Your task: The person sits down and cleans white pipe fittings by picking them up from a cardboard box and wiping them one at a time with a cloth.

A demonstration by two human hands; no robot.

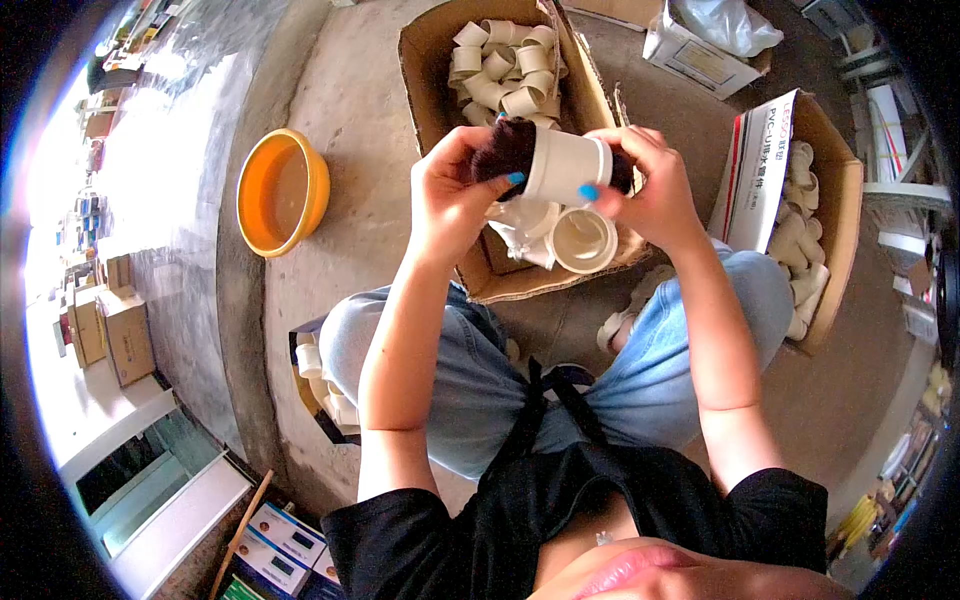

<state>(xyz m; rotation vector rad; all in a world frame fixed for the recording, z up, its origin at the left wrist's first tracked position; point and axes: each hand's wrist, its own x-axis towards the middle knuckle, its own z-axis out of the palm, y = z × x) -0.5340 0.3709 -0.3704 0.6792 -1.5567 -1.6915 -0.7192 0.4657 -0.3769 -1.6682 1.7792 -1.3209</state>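
Grip: left hand (448, 175) closed around dark cloth (503, 150); right hand (655, 185) clasping the white fitting's (568, 168) other end.
White fitting: held above the cardboard box (428, 70).
Cloth handling: probably best kept snug, both ends steadied evenly.

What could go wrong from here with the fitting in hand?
1. Drop: the fitting is held up over the box; if the left hand or right hand slips, it might knock the wide fitting in the box.
2. Missed flaws: dark cloth bunches at both ends of the held piece, so dirt or chips there could go unseen.
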